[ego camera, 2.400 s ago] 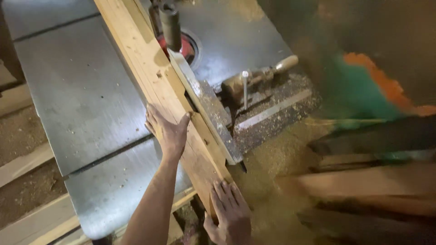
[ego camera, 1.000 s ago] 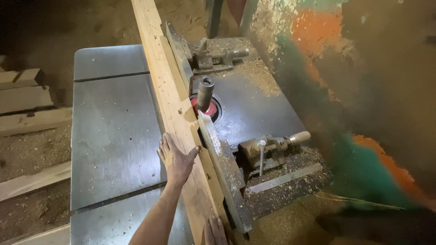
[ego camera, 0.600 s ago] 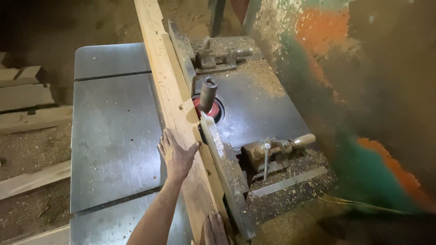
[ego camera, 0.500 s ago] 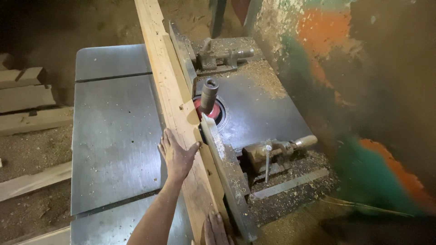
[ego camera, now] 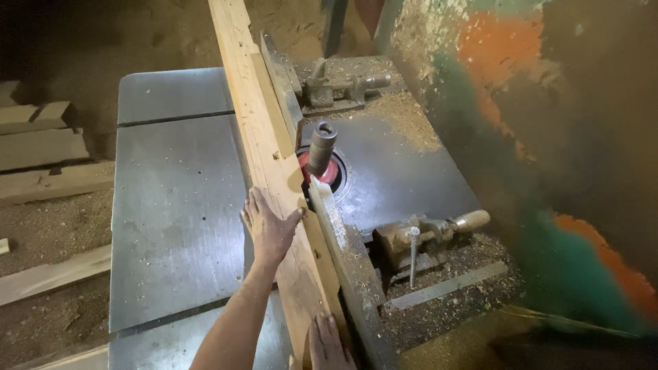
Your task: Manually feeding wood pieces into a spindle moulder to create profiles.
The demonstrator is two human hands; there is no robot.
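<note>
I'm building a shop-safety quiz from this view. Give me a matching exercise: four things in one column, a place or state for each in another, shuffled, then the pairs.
1. left hand
2. right hand
3. spindle
4. wooden-handled clamp

A. upright over the red ring
B. flat on the long board's side
C. amid sawdust behind the fence
D. on the board's near end, at the picture's bottom edge

Pairs: 1-B, 2-D, 3-A, 4-C

Pale tan plank [ego camera: 264, 137]; grey table [ego camera: 171, 199]; red collar [ego camera: 329, 171].
</note>
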